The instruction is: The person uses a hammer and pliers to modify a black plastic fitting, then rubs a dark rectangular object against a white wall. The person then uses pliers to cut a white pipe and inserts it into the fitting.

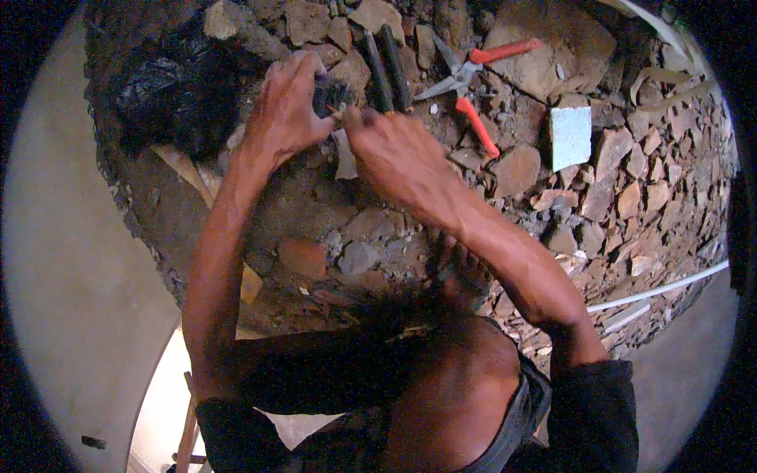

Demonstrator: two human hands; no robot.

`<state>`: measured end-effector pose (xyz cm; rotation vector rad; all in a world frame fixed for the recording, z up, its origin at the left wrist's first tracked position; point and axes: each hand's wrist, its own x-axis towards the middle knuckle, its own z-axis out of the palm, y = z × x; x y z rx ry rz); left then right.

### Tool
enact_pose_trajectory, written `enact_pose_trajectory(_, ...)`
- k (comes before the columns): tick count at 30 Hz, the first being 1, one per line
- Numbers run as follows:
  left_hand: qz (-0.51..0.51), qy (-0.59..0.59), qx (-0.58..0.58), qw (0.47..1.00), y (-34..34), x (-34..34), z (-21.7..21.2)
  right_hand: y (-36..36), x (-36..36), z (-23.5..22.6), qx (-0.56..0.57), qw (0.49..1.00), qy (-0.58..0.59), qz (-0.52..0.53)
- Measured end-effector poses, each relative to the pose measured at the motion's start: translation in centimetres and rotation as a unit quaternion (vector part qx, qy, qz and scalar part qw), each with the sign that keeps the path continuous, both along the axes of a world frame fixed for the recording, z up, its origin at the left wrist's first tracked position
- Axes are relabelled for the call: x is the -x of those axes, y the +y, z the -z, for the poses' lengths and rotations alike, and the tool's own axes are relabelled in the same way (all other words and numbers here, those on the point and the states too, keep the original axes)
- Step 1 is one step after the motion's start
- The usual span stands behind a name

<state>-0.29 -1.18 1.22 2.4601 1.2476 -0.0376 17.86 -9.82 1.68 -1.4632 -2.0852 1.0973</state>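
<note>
My left hand (285, 110) is curled, with its thumb and fingers around a small dark piece (331, 96) whose kind I cannot make out. My right hand (398, 154) meets it from the right, fingers bent and pinched together close to my left thumb. Something thin and pale shows between the fingertips, too small to name. Just beyond my right hand lie two black handles (378, 75), side by side, their lower ends near my knuckles. Further right, snips with red handles (467, 75) lie spread apart on the rubble.
Broken stones and brick pieces (611, 154) cover the ground on the right. A whitish block (571, 138) lies among them. A crumpled black plastic bag (173, 87) is at the far left, beside a pale wall (55, 236). A white pipe (662, 285) crosses at the right.
</note>
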Motion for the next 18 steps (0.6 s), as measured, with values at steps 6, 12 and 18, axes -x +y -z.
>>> enact_pose_trajectory(6, -0.016, 0.017, 0.007, 1.0, 0.7, -0.4, 0.2, 0.1, -0.7, 0.5, 0.012, 1.0, -0.009, -0.02)
enact_pose_trajectory(12, -0.005, 0.005, 0.01, 1.0, 0.6, -0.2, -0.1, 0.1, 0.2, 0.3, -0.037, 0.999, -0.03, 0.002)
enact_pose_trajectory(18, -0.005, 0.008, 0.019, 1.0, 1.1, 0.1, 0.9, 0.9, 1.1, 1.5, -0.092, 0.996, -0.013, -0.006)
